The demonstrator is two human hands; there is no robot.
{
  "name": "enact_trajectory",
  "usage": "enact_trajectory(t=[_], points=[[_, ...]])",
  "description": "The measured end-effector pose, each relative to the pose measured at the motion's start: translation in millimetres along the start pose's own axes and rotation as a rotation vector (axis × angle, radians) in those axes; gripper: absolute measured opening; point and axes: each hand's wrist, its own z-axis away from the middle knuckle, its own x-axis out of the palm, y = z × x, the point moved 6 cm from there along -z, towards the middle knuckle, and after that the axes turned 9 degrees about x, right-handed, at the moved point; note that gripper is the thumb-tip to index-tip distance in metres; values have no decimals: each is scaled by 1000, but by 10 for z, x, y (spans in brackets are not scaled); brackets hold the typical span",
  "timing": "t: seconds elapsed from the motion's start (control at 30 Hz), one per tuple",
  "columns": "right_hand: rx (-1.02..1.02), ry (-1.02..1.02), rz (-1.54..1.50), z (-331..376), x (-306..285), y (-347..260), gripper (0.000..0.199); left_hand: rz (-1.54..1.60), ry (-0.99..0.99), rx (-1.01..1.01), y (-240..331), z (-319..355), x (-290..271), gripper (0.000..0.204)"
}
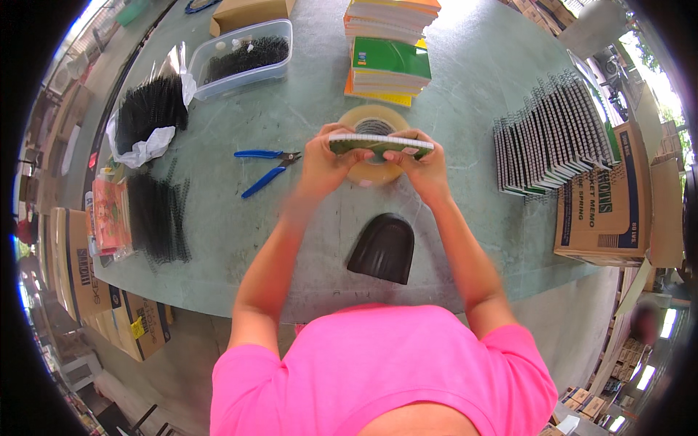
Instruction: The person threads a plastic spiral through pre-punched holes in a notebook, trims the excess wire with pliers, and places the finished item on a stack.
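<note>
A small green-covered notepad [381,142] is held up between both hands, its white page edge toward the top. My left hand [327,158] grips its left end, thumb on the near face. At the other end my right hand [419,166] grips it the same way. Behind and beneath the pad lies a large roll of clear tape [363,176], partly hidden by it. Blue-handled cutting pliers [267,169] lie with jaws spread left of my left hand. Nearer me on the table rests a dark, rounded block-like piece [384,249].
Stacked green and orange notepads [391,58] stand at the far middle. A clear plastic tub [280,70] holds black spiral wires. More black coils [154,109] lie in a plastic bag at left, others [156,219] nearer. Spiral-bound notepads [552,138] are piled right, beside a cardboard box [607,207].
</note>
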Motion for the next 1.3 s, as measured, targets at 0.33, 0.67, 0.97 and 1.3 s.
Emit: enact_trajectory(t=[0.33,0.67,0.97,1.3], points=[[-758,122,846,164,497,-837,28,-50,48,34,27,54,-27,23],[-643,89,986,149,646,-720,11,-1114,360,-469,-136,1188,-2509,15],[-538,16,874,56,439,-904,14,-1398,66,-455,-323,1283,-2580,15],[-524,14,989,69,436,-721,13,-635,180,-607,-271,1065,-2844,28]])
